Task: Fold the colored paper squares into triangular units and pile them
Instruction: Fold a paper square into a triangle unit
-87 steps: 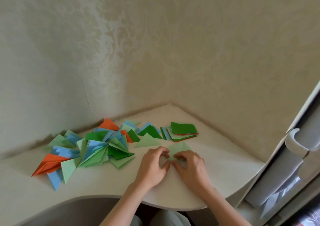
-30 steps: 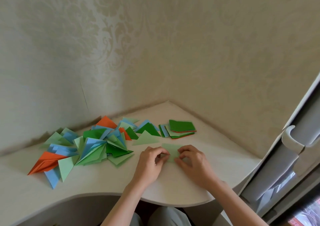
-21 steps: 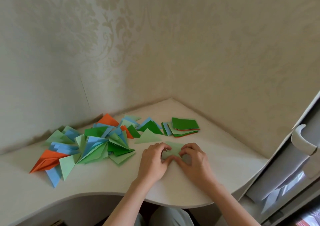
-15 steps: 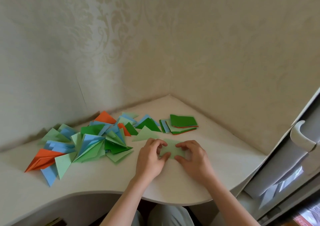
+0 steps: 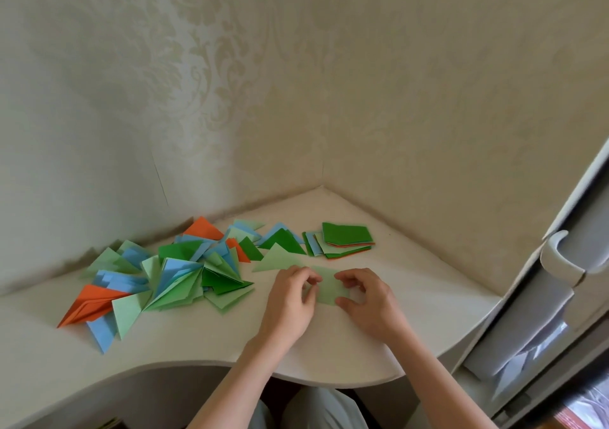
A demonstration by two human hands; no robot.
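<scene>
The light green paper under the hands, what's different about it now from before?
The light green paper went from a pointed shape to a flat strip. The left hand and right hand keep pinching its ends. The pile of folded triangles and stack of squares stayed put.

A light green paper [image 5: 329,286] lies flat on the desk, partly folded into an oblong. Left of it spreads a loose pile [image 5: 171,273] of folded triangles in green, blue and orange. Behind it sits a small stack [image 5: 344,239] of unfolded squares, dark green on top
</scene>
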